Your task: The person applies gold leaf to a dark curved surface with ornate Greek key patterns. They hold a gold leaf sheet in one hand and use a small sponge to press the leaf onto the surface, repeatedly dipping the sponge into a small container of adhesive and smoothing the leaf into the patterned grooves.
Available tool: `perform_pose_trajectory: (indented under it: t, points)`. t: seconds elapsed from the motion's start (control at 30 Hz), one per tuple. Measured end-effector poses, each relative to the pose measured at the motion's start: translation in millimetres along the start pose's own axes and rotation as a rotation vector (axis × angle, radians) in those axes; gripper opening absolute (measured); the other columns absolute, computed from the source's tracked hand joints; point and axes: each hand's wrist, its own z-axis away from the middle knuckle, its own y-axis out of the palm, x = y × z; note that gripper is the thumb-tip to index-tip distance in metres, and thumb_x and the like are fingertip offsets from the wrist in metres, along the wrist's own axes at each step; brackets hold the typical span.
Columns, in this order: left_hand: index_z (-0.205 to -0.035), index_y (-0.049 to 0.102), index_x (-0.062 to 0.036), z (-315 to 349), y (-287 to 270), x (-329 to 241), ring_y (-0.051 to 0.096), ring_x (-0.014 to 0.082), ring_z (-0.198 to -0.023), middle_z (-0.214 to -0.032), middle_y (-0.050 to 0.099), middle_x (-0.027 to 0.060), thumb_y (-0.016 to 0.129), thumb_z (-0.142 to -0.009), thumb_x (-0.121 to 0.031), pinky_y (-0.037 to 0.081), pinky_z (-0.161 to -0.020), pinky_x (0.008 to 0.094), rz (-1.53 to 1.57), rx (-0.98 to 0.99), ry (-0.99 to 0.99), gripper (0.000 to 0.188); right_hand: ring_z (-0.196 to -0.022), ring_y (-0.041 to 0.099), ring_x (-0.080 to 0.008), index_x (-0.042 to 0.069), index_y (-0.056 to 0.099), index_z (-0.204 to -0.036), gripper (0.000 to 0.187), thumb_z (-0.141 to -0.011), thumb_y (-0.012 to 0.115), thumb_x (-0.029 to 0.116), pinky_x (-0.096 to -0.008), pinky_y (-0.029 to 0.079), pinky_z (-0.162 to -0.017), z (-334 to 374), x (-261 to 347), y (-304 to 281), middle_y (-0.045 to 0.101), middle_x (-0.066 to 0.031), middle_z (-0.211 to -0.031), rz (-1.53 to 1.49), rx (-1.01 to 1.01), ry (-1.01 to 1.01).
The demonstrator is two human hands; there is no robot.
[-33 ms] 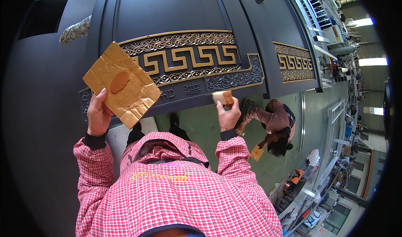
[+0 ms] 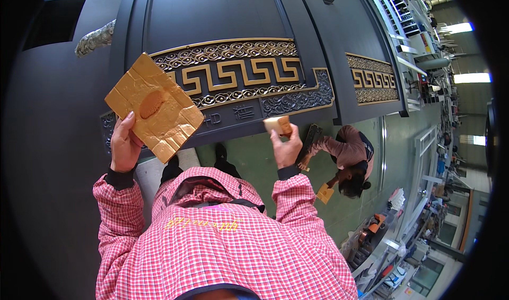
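My left hand (image 2: 126,145) is closed on the lower left edge of a creased piece of cardboard (image 2: 177,109) coated in gold. A darker orange-brown oval patch of what looks like paint (image 2: 151,105) lies on its face. In my right hand (image 2: 288,151), pinched between thumb and fingers, is a small sponge block (image 2: 275,124), pale on the left and stained gold-brown on the right. The sponge is just in front of the lower edge of a dark grey door panel (image 2: 212,8); whether it touches is hard to tell. Gold key-pattern trim (image 2: 227,64) runs across the panel.
A dark carved relief (image 2: 294,102) borders the panel's lower right. At right, a person (image 2: 352,154) bends low with another gold card (image 2: 324,194) in hand. Tools and an orange item (image 2: 377,223) lie beside a white metal frame (image 2: 419,167). Foil-like wrapped tubing (image 2: 96,39) sticks out upper left.
My right hand has shifted slightly to the left with the sponge. The left hand and the gold cardboard look unchanged.
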Motion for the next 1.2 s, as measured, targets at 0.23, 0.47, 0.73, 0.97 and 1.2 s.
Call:
perform_pose_trajectory:
  t: [0.23,0.47,0.73,0.97,1.2]
  points:
    - [-0.123,0.045,-0.0018,-3,9,-5,0.061,0.0153,-0.089,-0.109,0.06,0.008,0.041,-0.097,-0.022,0.051,-0.073,0.0271,-0.029,-0.055,0.005,0.033,-0.076,0.065,-0.0253,0.002,0.058,-0.098,0.036,-0.069,0.076,0.011,-0.0345,0.051,-0.071,-1,-7,-1,0.065,-0.0122,-0.083,-0.028,-0.139,0.055]
    - [-0.124,0.043,0.0004,-9,-10,-3,0.062,0.0211,-0.102,-0.117,0.058,0.0117,0.04,-0.097,-0.022,0.054,-0.086,0.0341,-0.021,-0.009,-0.018,0.035,-0.076,0.065,-0.0261,0.004,0.057,-0.099,0.037,-0.069,0.077,0.012,-0.0351,0.051,-0.071,5,-2,11,0.065,-0.0125,-0.084,0.027,-0.082,0.048]
    - [-0.124,0.042,-0.0019,-7,13,-13,0.064,0.018,-0.095,-0.112,0.059,0.0099,0.042,-0.097,-0.023,0.055,-0.075,0.0279,-0.017,-0.084,-0.008,0.034,-0.076,0.065,-0.027,0.003,0.057,-0.099,0.037,-0.069,0.077,0.012,-0.0361,0.05,-0.071,13,4,8,0.065,-0.0126,-0.085,-0.002,-0.123,0.04]
    - [-0.122,0.044,-0.0018,-10,4,-16,0.064,0.0181,-0.096,-0.113,0.059,0.0096,0.042,-0.097,-0.022,0.055,-0.078,0.0289,-0.015,-0.013,-0.017,0.033,-0.077,0.064,-0.027,0.004,0.057,-0.099,0.037,-0.068,0.076,0.012,-0.0351,0.05,-0.071,5,0,14,0.065,-0.0119,-0.085,0.035,-0.132,0.045]
    - [-0.122,0.045,-0.0017,-15,-7,-20,0.063,0.0179,-0.098,-0.112,0.06,0.0086,0.043,-0.096,-0.022,0.053,-0.082,0.0305,-0.01,0.013,-0.031,0.032,-0.077,0.064,-0.0293,0.006,0.057,-0.099,0.039,-0.067,0.078,0.015,-0.0372,0.051,-0.07,42,43,32,0.064,-0.0128,-0.085,-0.023,0.032,-0.15]
